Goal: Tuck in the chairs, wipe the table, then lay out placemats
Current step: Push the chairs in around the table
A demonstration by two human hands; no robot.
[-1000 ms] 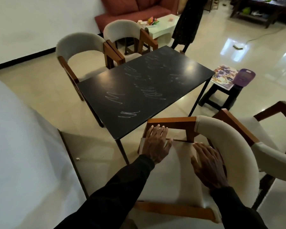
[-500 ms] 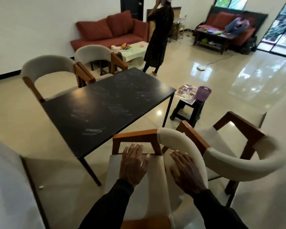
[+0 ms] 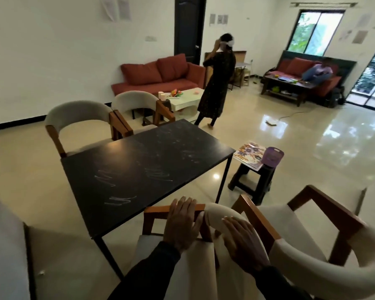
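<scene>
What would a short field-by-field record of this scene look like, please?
Table: black, white scribbles, unwiped
Near chair: at table's near corner, not tucked in
Left hand: flat on near chair's wooden arm
Right hand: flat on near chair's padded back
Far chairs: two, at table's far side
Placemats: on stool right of table

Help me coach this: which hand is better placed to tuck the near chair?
Likely left: left hand lies over the chair's wooden arm by the table; right hand rests on the padded back.
</scene>
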